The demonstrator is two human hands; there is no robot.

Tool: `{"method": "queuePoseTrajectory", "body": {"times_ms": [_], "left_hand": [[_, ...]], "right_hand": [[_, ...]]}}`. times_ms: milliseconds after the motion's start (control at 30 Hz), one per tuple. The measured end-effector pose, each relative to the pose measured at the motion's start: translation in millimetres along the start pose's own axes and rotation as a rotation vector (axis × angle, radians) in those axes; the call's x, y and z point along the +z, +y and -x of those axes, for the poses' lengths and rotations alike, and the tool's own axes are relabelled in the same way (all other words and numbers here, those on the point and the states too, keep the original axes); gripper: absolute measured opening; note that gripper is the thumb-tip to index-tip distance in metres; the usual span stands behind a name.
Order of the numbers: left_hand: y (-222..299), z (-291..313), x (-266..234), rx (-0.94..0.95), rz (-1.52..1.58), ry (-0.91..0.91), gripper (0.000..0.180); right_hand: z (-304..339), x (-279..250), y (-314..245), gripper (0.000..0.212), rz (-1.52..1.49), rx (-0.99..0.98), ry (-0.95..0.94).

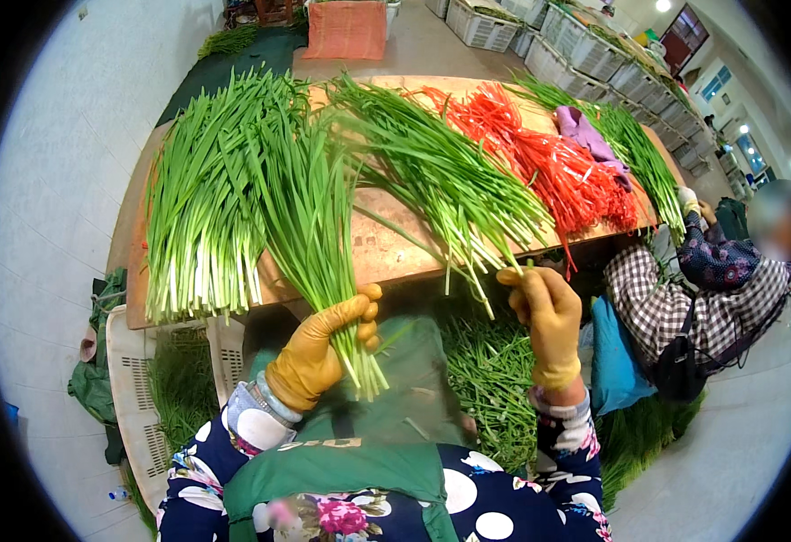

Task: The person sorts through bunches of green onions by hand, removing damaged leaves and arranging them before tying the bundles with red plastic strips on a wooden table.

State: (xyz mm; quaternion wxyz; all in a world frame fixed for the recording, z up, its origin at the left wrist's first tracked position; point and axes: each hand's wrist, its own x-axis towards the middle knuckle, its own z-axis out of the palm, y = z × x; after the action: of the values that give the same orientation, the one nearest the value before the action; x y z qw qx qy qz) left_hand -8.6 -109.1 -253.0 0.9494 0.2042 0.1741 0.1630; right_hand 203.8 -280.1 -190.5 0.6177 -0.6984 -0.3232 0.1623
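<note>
My left hand (323,350), in a yellow rubber glove, is closed round the pale stem ends of a bunch of garlic chives (310,217). The green leaves of that bunch reach away across the wooden table (386,244). My right hand (544,316), gloved alike, pinches the stem end of a chive at the table's near edge, beside a loose pile of chives (450,172). At the left lies a thick heap of chives (206,194), its white ends toward me.
Red plastic ties (540,167) and a purple cloth (590,140) lie on the table's right. A person in a checked garment (657,316) works at right. Below are a white crate (134,379) and a heap of green trimmings (490,388). Stacked crates (585,45) stand behind.
</note>
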Motion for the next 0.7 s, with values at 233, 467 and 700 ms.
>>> {"method": "queuePoseTrajectory", "body": {"times_ms": [233,467,700], "left_hand": [[-13,0,23,-0.036,-0.135,-0.035,0.038],[-6,-3,7,0.09,-0.069,0.125,0.021],[-7,-5,-2,-0.025,-0.002,0.01,0.032]], "right_hand": [[58,63,24,0.009,0.219,-0.421,-0.268],[80,37,48,0.015,0.15,0.036,-0.202],[48,-21,24,0.03,1.056,-0.352,-0.058]]}}
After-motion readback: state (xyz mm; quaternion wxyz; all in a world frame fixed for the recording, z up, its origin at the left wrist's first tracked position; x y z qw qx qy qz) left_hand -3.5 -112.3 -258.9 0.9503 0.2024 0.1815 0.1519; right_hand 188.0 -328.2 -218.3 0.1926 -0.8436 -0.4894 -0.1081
